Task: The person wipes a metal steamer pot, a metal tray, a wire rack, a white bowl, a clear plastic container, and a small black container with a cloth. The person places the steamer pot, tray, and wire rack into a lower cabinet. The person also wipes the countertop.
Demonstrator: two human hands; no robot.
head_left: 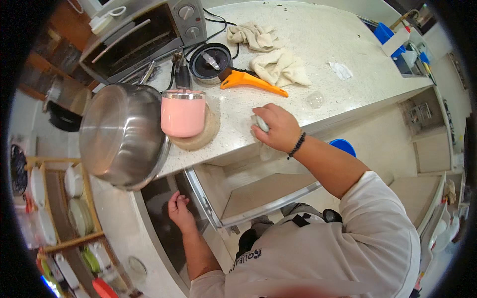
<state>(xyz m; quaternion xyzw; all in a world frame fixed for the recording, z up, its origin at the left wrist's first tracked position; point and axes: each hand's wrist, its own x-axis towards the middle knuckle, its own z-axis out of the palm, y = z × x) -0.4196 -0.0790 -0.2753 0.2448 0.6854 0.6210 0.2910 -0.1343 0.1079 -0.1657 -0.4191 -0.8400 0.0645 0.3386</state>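
My right hand (277, 126), a dark beaded bracelet at its wrist, grips a small whitish wad (262, 123) against the countertop edge; most of it is hidden by my fingers, and I cannot tell whether it is a cloth or a sponge. Lower left, my left hand (181, 210) hangs with loosely curled fingers and nothing in them, beside an open drawer (268, 193). Left of my right hand stand a pink mug with a metal rim (183, 115) and an overturned stainless steel pot (115, 138). An orange handle (253, 83) lies behind my right hand.
A toaster oven (145, 41) stands at the back left beside a black blade base (210, 61). Two crumpled cream cloths (255, 36) (281, 69), a clear round lid (315, 100) and a white tissue (340, 70) lie on the counter. Wooden dish racks (70, 240) stand far left.
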